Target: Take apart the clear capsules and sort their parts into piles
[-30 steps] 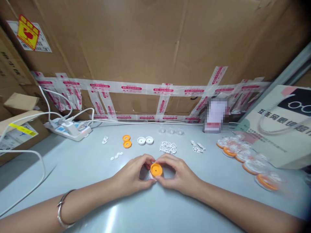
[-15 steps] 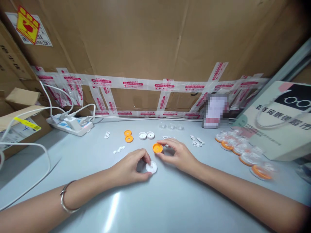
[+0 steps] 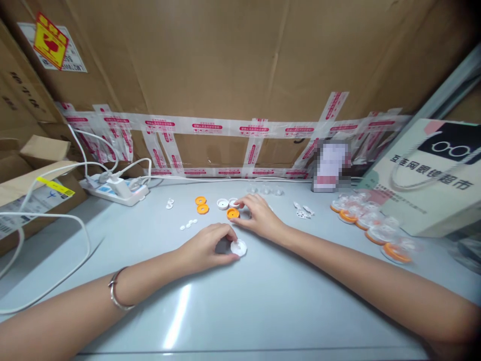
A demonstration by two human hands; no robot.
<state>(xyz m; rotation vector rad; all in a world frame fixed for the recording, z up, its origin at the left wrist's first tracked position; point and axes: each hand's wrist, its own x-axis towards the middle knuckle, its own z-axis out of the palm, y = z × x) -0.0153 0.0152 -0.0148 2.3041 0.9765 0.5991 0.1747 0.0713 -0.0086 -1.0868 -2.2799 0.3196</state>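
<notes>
My left grip [image 3: 205, 248] pinches a white disc [image 3: 240, 249] above the desk [image 3: 270, 306]; my right grip [image 3: 261, 215] clasps a shallow orange cup [image 3: 233, 214], hollow up, beside two white cups [image 3: 222, 204].

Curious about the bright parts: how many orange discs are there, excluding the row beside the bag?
3: one disc beyond the left hand, another beside it, a third at the right hand. More may be hidden.

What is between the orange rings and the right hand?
In the head view, two white cups and an orange cup lie between the rings and the right hand.
</notes>
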